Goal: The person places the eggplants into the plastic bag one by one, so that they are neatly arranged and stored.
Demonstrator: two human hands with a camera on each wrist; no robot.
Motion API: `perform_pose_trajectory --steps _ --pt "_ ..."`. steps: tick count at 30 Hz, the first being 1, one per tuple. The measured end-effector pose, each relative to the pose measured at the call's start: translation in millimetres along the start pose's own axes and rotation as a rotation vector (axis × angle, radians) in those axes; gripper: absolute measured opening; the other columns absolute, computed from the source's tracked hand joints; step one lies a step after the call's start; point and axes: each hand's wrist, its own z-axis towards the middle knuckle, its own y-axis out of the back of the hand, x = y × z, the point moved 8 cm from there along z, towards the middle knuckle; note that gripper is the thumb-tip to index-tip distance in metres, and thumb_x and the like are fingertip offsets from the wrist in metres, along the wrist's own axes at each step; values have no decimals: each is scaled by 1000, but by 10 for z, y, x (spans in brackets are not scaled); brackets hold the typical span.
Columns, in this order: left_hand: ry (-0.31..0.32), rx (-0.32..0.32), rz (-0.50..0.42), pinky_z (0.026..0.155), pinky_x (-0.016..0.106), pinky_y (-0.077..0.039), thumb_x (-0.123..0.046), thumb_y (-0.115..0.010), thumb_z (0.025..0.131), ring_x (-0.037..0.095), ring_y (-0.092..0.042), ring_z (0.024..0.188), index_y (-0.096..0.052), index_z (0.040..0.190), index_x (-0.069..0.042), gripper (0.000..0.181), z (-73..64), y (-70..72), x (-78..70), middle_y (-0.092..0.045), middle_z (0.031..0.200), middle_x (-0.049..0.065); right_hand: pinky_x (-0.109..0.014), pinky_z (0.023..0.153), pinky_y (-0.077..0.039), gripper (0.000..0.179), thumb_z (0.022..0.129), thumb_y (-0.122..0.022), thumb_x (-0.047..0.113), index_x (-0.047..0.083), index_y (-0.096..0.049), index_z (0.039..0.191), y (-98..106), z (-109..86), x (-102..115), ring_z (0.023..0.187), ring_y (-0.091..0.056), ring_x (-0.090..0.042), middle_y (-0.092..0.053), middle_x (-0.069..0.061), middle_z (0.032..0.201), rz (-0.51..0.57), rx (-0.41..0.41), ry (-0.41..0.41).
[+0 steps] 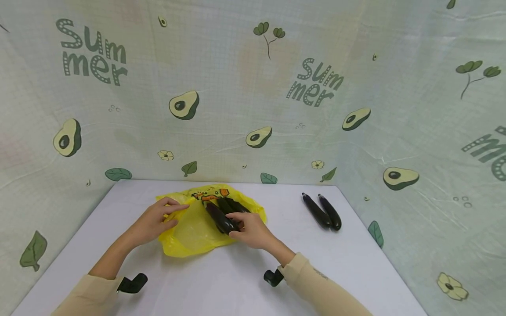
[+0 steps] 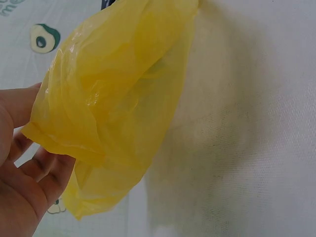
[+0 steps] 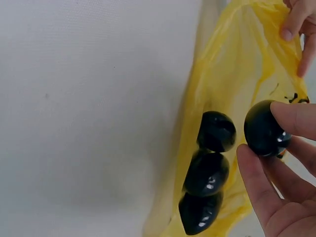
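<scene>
A yellow plastic bag (image 1: pixel 189 239) lies on the white table with its mouth towards me. My right hand (image 1: pixel 253 229) grips the rounded end of a dark eggplant (image 1: pixel 217 216) between thumb and fingers, above the bag's opening. Beside it in the bag lie three more eggplants (image 3: pixel 206 173), seen end-on in the right wrist view. My left hand (image 1: pixel 152 221) is at the bag's left edge, thumb and fingers spread apart and touching the plastic. In the left wrist view, the bag (image 2: pixel 113 94) hides the fingertips of that hand (image 2: pixel 24 182).
Two eggplants (image 1: pixel 322 213) lie side by side on the table (image 1: pixel 356 272) to the right of the bag. Cloth (image 1: pixel 221 66) printed with avocados and leaves hangs behind and along both sides of the table.
</scene>
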Motion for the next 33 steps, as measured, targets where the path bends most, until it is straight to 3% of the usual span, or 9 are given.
perform_pose_trajectory --steps 5,17,27,33 --pt "6 -3 0 75 25 -49 1 -77 94 22 -54 100 -69 143 -12 50 4 2 7 -60 125 8 -20 66 -51 50 93 -80 12 9 -68 141 -62 50 -23 74 -59 -6 -74 -11 118 -7 -8 7" --pt "3 -3 -18 71 25 -48 1 -75 96 21 -53 94 -69 143 -11 49 -19 -1 -2 -60 125 9 -20 72 -53 47 93 -81 14 9 -70 138 -184 109 -46 80 -60 -7 -75 -10 118 7 -18 1" --pt "10 -3 -6 73 24 -50 0 -75 96 22 -54 98 -69 142 -10 48 -24 0 17 -60 125 9 -18 62 -48 44 92 -82 15 10 -72 135 -321 183 -43 69 -56 -5 -77 -8 115 33 -16 -39" --pt "13 -1 -9 75 24 -50 -1 -75 96 23 -55 101 -69 143 -11 48 -29 7 24 -60 126 9 -18 63 -48 44 92 -83 16 10 -73 134 -384 231 -7 70 -55 -4 -73 -2 104 31 -20 -43"
